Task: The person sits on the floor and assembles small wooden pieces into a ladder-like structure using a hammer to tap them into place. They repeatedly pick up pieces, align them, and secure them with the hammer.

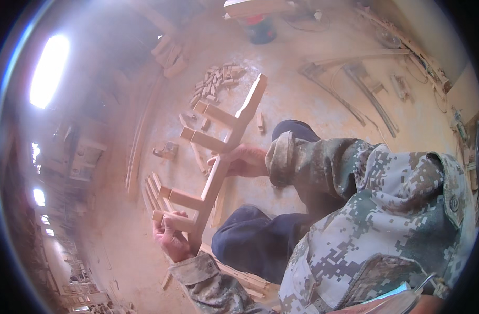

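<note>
A pale wooden piece, a long rail (213,183) with several short rungs sticking out of one side, is held at a slant above the floor. My left hand (174,238) is closed around the lowest rung (182,223) near the rail's lower end. Higher up, my right hand (244,160) grips the rail near its middle, its fingers partly hidden behind the wood. Another rung (184,199) stands just above my left hand. Two more, including the topmost rung (217,114), project above my right hand.
Small wooden blocks (218,82) lie heaped on the dusty floor beyond the rail. A small block-like object (166,150) sits left of it. Long dark bars (373,97) lie at the upper right. Wooden strips (250,281) are stacked beside my knee (250,235).
</note>
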The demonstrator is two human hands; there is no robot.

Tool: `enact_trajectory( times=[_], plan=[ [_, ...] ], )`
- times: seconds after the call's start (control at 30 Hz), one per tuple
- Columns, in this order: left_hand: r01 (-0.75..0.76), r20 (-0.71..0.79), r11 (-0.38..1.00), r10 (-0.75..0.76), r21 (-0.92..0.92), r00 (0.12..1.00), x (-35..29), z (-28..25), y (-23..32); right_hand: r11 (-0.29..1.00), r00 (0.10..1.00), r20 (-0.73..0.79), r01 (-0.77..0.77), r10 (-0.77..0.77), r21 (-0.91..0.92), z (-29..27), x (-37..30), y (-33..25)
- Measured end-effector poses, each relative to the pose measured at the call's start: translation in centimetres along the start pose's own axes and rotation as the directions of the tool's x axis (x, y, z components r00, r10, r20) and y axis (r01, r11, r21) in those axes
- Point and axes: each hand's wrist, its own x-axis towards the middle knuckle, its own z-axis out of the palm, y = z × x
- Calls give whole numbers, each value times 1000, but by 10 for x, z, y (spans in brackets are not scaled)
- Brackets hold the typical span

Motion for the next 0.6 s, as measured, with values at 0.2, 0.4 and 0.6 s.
enact_trajectory(
  times=[0.2, 0.4, 0.6],
  plan=[
    [145, -47, 925, -137, 351, 989, 6, 24, -24, 1000, 968, -250, -29, 30, 8, -27, 11, 7],
    [-75, 113, 521, -43, 850, 993, -5, 23, -87, 999, 872, -488, 35, -44, -28, -36, 7, -8],
    [-314, 376, -269, 221, 910, 900, -18, 60, -94, 999, 797, -602, 34, -53, -43, -21, 12, 2]
  ],
)
